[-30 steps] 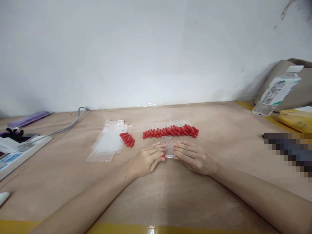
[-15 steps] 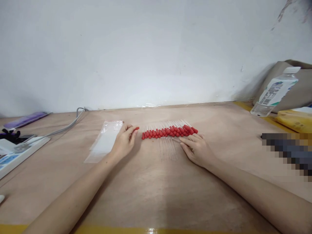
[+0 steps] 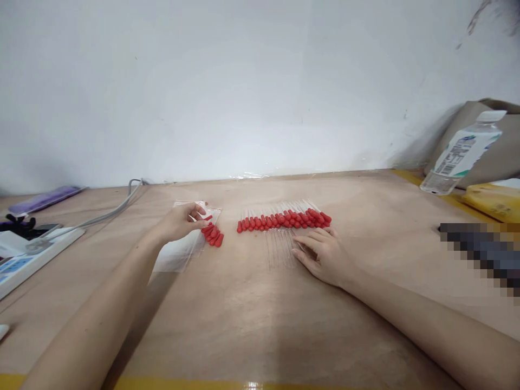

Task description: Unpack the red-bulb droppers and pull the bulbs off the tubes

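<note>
Head view: red bulbs (image 3: 213, 234) lie just beside left fingers (image 3: 197, 224).

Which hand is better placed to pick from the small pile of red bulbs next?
Probably the left: the left hand is right at the red bulbs in that pile, thumb and fingers parted, while the right hand is farther off, by the clear tubes.

The dropper bulbs (image 3: 284, 219) are plain red, the tubes (image 3: 279, 249) colourless and clear, the plastic bags (image 3: 174, 254) whitish and translucent. The surface (image 3: 227, 325) is mottled tan, its edging tape (image 3: 182, 382) yellow; the pouch (image 3: 44, 200) is purple, the cable (image 3: 116, 209) grey.
</note>
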`<state>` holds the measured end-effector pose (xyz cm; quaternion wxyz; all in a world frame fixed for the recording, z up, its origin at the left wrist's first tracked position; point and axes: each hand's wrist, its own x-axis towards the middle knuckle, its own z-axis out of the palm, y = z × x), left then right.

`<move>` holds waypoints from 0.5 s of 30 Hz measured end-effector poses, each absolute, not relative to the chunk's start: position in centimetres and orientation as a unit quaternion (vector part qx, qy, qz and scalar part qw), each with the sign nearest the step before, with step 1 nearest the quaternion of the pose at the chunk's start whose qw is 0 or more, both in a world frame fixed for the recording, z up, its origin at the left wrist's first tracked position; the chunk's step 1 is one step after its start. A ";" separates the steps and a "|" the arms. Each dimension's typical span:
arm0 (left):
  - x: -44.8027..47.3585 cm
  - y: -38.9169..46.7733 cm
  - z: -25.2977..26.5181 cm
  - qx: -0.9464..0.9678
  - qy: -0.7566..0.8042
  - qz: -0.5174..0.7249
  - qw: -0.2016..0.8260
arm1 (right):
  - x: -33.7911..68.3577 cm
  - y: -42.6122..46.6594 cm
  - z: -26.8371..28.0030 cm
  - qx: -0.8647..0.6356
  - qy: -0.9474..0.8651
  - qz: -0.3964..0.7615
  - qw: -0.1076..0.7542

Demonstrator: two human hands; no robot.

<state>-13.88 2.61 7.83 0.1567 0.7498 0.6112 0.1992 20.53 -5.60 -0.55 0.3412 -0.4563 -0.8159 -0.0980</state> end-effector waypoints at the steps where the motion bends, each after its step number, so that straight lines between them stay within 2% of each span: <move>1: -13.9 2.8 7.5 0.755 0.608 0.188 0.156 | 20.5 -5.7 -0.5 -0.451 -0.821 -0.099 0.336; 7: -13.2 2.7 7.5 0.761 0.624 0.135 0.114 | 20.6 -5.9 -0.1 -0.441 -0.839 -0.085 0.306; 12: -10.3 1.6 6.6 0.771 0.589 0.240 -0.020 | 20.6 -5.9 0.0 -0.431 -0.847 -0.075 0.304; 15: -8.2 0.9 4.9 0.792 0.552 0.244 -0.089 | 20.6 -6.0 0.1 -0.432 -0.850 -0.062 0.296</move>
